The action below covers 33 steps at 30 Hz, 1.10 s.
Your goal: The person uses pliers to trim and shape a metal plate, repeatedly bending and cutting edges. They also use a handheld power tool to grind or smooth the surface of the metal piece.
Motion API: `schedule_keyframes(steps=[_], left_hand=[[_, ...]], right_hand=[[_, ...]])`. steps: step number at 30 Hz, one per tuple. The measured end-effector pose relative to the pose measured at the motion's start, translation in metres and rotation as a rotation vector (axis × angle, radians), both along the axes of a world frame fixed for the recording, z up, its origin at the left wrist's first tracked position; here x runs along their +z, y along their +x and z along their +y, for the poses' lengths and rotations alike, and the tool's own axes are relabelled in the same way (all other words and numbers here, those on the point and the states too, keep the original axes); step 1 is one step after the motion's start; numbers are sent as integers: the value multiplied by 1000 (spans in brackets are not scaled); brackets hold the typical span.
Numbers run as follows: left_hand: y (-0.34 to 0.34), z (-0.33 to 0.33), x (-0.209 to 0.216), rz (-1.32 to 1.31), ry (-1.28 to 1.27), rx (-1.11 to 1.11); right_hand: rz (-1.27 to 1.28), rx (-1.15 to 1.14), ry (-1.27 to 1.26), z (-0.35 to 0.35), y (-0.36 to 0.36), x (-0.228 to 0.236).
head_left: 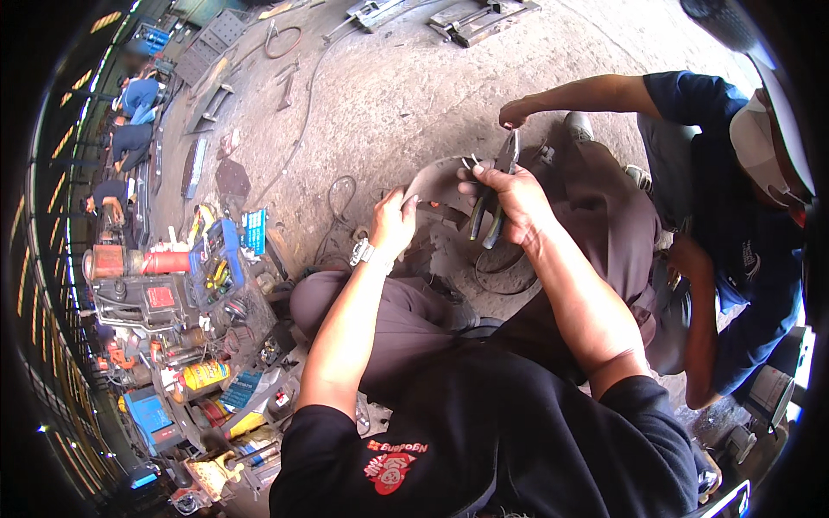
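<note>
My left hand (394, 223), with a watch on its wrist, is closed on the edge of a curved grey sheet-like piece (438, 180). The piece arches across toward my other hand; its material is hard to tell. In my right hand (518, 203) is a pair of pliers (508, 155), jaws pointing up and away, the dark handles (485, 223) sticking out below my fingers. Short thin light-coloured ends (470, 161) show beside my right thumb; I cannot tell what they belong to. Just beyond the plier jaws is a co-worker's hand (515, 113).
The co-worker (734, 207), in a dark blue shirt and light cap, crouches close at my right. A crowded bench at my left carries a blue tool tray (216, 263), a yellow can (205, 374) and a blue box (151, 420). Metal frames (484, 19) and cables lie on the concrete floor (389, 104).
</note>
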<state>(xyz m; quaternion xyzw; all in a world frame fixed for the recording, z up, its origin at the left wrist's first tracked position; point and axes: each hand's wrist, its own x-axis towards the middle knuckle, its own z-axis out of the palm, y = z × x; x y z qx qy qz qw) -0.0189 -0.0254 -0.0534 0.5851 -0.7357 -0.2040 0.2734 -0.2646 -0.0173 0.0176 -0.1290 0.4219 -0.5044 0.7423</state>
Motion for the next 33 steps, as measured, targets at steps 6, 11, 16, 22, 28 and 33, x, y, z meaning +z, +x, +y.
schedule_keyframes(steps=[6, 11, 16, 22, 28, 33], left_hand=[[22, -6, -28, 93, -89, 101], [8, 1, 1, 212, 210, 150], [2, 8, 5, 278, 268, 160], [-14, 16, 12, 516, 334, 145], [-13, 19, 10, 656, 433, 107], [-16, 19, 14, 614, 365, 82]], right_hand=[[420, 154, -201, 0, 24, -45], [485, 250, -85, 1, 38, -52], [252, 239, 82, 1, 52, -53], [186, 235, 151, -2, 61, -51], [143, 274, 189, 0, 62, -53], [119, 234, 208, 0, 63, -61]])
